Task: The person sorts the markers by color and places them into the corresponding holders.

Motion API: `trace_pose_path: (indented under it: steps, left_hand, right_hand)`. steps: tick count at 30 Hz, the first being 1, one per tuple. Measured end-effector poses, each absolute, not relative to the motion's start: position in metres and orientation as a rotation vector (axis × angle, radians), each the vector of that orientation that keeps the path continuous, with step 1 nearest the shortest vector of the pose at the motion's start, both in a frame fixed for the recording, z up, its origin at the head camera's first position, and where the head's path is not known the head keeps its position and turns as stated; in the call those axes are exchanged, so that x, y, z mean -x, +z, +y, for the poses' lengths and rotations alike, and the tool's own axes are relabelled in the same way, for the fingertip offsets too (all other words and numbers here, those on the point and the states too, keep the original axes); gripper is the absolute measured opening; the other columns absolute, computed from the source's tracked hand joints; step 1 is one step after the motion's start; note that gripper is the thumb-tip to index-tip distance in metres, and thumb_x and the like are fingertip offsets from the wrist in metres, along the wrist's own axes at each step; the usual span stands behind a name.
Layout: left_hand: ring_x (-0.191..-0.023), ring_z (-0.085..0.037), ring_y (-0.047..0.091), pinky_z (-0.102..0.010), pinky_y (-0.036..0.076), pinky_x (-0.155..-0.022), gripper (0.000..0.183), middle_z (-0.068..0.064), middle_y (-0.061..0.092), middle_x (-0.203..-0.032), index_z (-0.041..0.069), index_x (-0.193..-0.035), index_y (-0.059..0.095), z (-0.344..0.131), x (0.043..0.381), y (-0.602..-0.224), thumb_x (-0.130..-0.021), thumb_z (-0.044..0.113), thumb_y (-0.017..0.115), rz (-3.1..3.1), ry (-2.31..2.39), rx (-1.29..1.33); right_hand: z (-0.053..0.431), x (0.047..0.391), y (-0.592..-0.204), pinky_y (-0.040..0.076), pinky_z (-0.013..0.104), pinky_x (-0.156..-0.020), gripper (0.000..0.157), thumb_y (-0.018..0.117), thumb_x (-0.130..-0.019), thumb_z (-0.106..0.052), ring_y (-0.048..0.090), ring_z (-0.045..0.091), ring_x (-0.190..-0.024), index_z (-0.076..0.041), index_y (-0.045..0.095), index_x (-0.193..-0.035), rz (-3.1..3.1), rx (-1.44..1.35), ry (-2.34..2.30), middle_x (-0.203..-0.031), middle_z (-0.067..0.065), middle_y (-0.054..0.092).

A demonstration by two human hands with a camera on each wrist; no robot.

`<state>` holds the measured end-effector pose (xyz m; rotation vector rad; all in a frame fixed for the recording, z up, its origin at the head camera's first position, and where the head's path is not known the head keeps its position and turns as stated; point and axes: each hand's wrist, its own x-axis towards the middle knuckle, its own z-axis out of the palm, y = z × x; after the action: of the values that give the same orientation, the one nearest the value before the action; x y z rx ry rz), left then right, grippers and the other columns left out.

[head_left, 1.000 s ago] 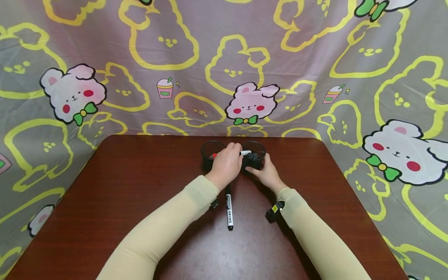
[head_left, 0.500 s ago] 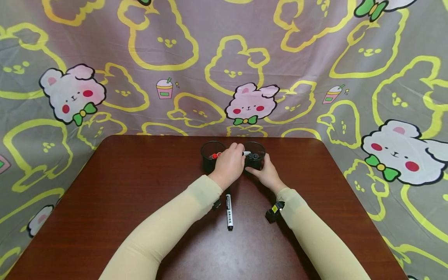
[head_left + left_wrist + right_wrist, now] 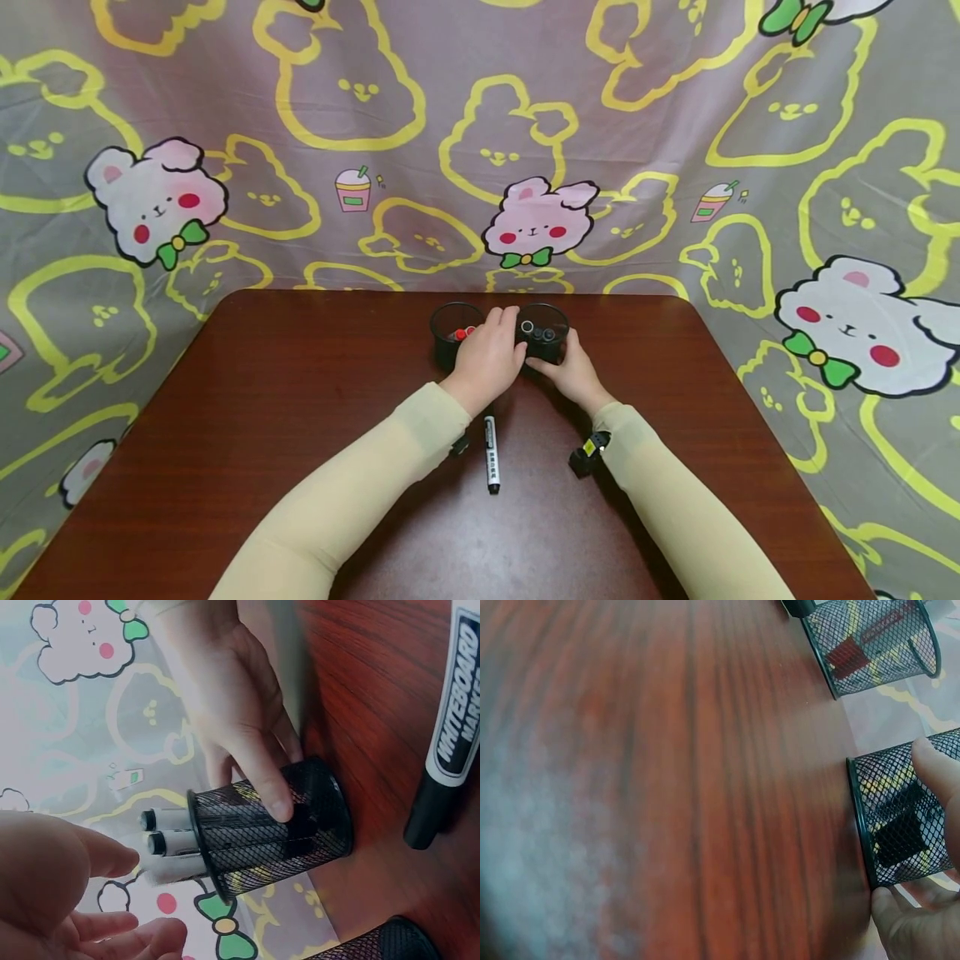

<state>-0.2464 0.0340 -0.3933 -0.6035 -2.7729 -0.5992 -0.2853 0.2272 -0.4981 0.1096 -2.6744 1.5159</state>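
Note:
My right hand [image 3: 573, 372] holds the right black mesh pen holder [image 3: 262, 832], its thumb on the near side and fingers round the wall. Several whiteboard markers [image 3: 176, 842] stand in that holder, their ends above the rim. Beside those ends is my left hand [image 3: 67, 892], its fingers loosely bent and apart from the markers, with nothing in it. In the head view, the left hand partly covers the left mesh pen holder [image 3: 444, 354], where red marker ends [image 3: 461, 334] show. A black-capped whiteboard marker [image 3: 491, 454] lies on the table in front of the holders.
Both holders stand near the back of the brown wooden table [image 3: 300, 400]. A patterned cloth [image 3: 420, 225] hangs behind and on both sides. A small black wrist camera [image 3: 588, 454] sits at the right cuff.
My left hand has let go of a white marker, which has gone from slanting over the right holder to standing inside it. The right hand stays on the holder.

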Motion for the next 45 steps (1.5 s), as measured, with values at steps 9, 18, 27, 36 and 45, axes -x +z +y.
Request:
trace_pose_path:
  steps: [9,18,27,36,45]
  left_hand:
    - [-0.083,-0.026,0.071,-0.039,0.061,-0.072,0.049,-0.015,0.061,-0.125,0.004,-0.140,0.053,0.030,0.239,-0.389,-0.100,0.028,0.068,-2.794,-0.640,0.605]
    - [-0.075,-0.022,0.067,-0.035,0.058,-0.065,0.047,-0.012,0.063,-0.125,0.005,-0.139,0.055,0.020,0.235,-0.385,-0.099,0.026,0.070,-2.716,-0.681,0.589]
    - [-0.076,-0.018,0.067,-0.033,0.058,-0.069,0.040,-0.009,0.064,-0.119,0.007,-0.134,0.058,0.007,0.225,-0.375,-0.100,0.025,0.068,-2.621,-0.813,0.596]
    - [-0.075,-0.018,0.066,-0.033,0.059,-0.069,0.033,-0.012,0.065,-0.116,0.006,-0.127,0.061,-0.004,0.215,-0.372,-0.099,0.022,0.070,-2.547,-0.862,0.594]
    - [-0.059,-0.009,0.052,-0.024,0.049,-0.057,0.030,-0.008,0.065,-0.109,0.008,-0.123,0.061,-0.012,0.199,-0.374,-0.099,0.023,0.070,-2.548,-0.864,0.588]
  right_hand:
    - [0.227,0.284,-0.498,0.044,0.052,-0.113,0.084,0.083,-0.089,-0.031,0.052,0.034,-0.139,-0.008,0.029,-0.150,-2.677,-0.087,1.522,-0.148,0.021,0.051]
    - [0.228,0.282,-0.498,0.043,0.054,-0.113,0.084,0.083,-0.089,-0.031,0.051,0.035,-0.140,-0.011,0.029,-0.150,-2.674,-0.081,1.531,-0.149,0.019,0.051]
    - [0.227,0.283,-0.498,0.043,0.053,-0.113,0.085,0.084,-0.088,-0.032,0.051,0.035,-0.140,-0.010,0.029,-0.150,-2.685,-0.074,1.521,-0.148,0.019,0.050]
    - [0.227,0.283,-0.497,0.043,0.054,-0.114,0.084,0.084,-0.088,-0.031,0.051,0.036,-0.140,-0.010,0.030,-0.149,-2.679,-0.088,1.525,-0.148,0.020,0.051]
    - [0.226,0.283,-0.498,0.043,0.053,-0.113,0.084,0.084,-0.088,-0.030,0.052,0.036,-0.139,-0.009,0.030,-0.149,-2.668,-0.087,1.530,-0.146,0.021,0.052]
